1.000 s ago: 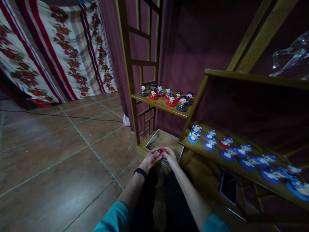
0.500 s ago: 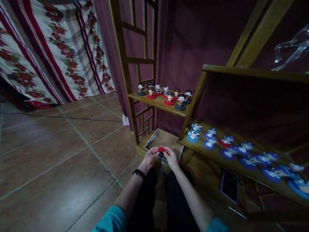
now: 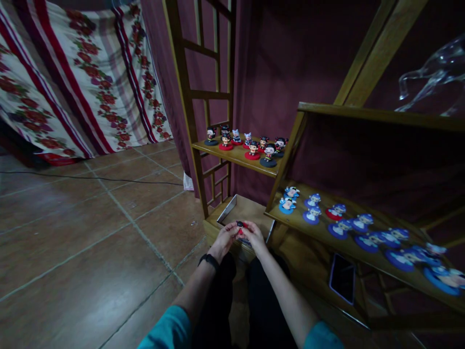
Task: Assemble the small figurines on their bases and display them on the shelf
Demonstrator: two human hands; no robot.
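Between my two hands is a small red-and-black figurine (image 3: 240,226), its dark head toward the top and red below. My left hand (image 3: 225,237) pinches it from the left, with a dark band on that wrist. From the other side, the fingers of my right hand (image 3: 253,234) close on it too. Fingers cover much of the figurine. Both hands are over the near edge of an open shallow box (image 3: 250,208) with light rims, on the lowest shelf.
Several figurines on red and dark bases stand on the upper wooden shelf (image 3: 236,154). Blue-based figurines (image 3: 312,214) line the lower right shelf. A phone (image 3: 342,278) lies below it. A clear glass animal (image 3: 436,72) stands at upper right. A cable (image 3: 90,178) crosses the tiled floor.
The figurine has turned in my fingers: its red part was on top, and now the dark head is. My view has shifted slightly to the right.
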